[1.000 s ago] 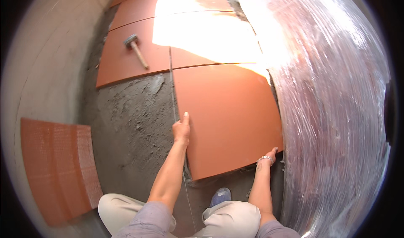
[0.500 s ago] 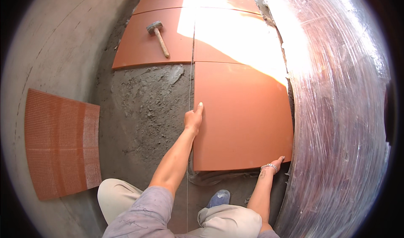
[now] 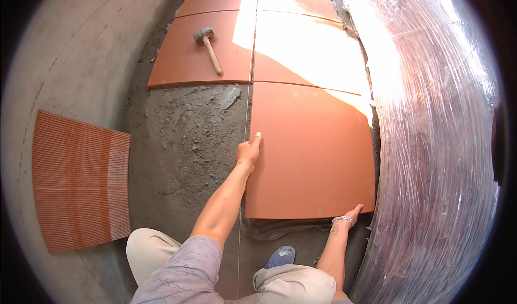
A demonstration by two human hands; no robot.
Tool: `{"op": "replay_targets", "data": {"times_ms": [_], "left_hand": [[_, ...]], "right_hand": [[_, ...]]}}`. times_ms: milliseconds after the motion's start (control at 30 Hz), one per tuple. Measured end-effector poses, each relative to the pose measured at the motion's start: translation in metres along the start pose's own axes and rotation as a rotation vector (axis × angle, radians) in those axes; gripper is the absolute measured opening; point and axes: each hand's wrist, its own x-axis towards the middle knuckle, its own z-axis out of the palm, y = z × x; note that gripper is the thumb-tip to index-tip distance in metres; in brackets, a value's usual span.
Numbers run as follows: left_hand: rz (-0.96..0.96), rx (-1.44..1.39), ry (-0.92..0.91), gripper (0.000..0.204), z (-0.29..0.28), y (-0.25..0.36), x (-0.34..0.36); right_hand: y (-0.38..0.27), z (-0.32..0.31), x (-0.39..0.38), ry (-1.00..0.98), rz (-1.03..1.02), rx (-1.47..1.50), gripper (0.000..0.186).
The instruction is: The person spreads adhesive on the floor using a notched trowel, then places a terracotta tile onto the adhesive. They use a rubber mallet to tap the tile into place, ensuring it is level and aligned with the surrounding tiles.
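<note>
A large square terracotta floor tile [image 3: 312, 153] is between my two hands, its near edge slightly above the grey mortar. My left hand [image 3: 249, 151] grips its left edge, thumb on top and fingers tucked underneath. At the near right corner my right hand [image 3: 351, 216], with a chain bracelet on the wrist, holds the edge from below, fingers mostly hidden. A thin string [image 3: 247, 107] runs lengthwise close by the tile's left edge. Beyond the far edge lie several laid tiles [image 3: 226, 48], partly in bright sunlight.
A mallet [image 3: 209, 48] with a wooden handle rests on a laid tile. Rough mortar [image 3: 188, 137] spreads left of the held tile. Another tile [image 3: 81, 180], ribbed side showing, leans against the left wall [image 3: 81, 51]. A plastic-wrapped stack [image 3: 431, 158] borders the right side.
The held tile has shifted slightly toward me at its far edge, and a wider gap shows against the laid tile beyond. Both hands keep their grip.
</note>
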Motion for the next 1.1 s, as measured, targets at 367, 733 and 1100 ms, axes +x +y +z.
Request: {"op": "replay_targets", "data": {"times_ms": [367,733,1100], "left_hand": [[-0.004,0.087,0.038,0.065,-0.001,0.005,-0.004],[0.133,0.299,0.228,0.057,0.000,0.006,-0.019],[0.720,0.491,0.216,0.051,0.031,-0.003,-0.071]], "right_hand": [[0.000,-0.003,0.000,-0.007,-0.009,-0.061,0.067],[-0.007,-0.013,0.006,-0.045,0.173,-0.066,0.048],[0.000,-0.018,0.013,-0.059,0.232,-0.083,0.037]]}}
